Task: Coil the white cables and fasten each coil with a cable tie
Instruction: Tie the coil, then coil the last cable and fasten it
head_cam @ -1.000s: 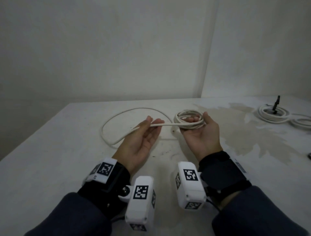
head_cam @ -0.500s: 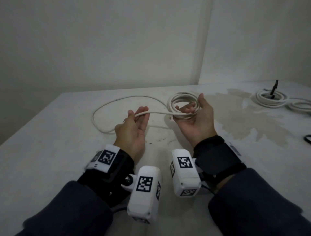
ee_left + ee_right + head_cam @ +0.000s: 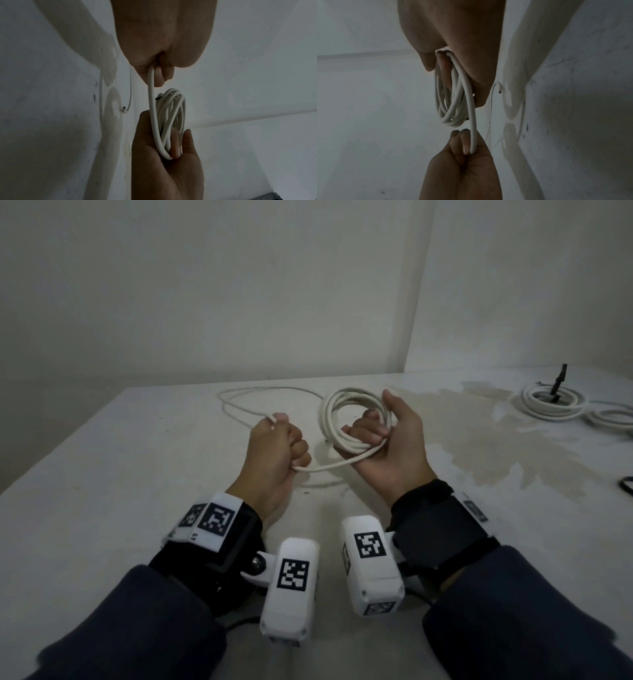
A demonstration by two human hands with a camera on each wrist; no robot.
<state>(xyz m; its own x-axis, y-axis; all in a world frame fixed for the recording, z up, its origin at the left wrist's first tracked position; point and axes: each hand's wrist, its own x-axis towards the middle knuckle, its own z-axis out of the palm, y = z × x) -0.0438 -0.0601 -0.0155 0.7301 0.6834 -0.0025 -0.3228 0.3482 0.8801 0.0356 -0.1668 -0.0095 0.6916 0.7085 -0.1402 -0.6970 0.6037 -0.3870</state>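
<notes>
White table (image 3: 102, 474), matt and stained, brownish blotch (image 3: 513, 450) on right half; plain pale walls meeting in a corner behind. At far right edge, coiled white cables (image 3: 548, 405) lying flat, a dark upright piece (image 3: 557, 383) inside the nearer coil. Above table centre, white cable (image 3: 356, 419), thin and smooth, several round loops standing nearly upright, gripped in curled fingers of right hand (image 3: 394, 446). One strand running leftward, roughly level, into closed left hand (image 3: 274, 450) fisted round it; loose tail trailing away over the table in a wide loop.
</notes>
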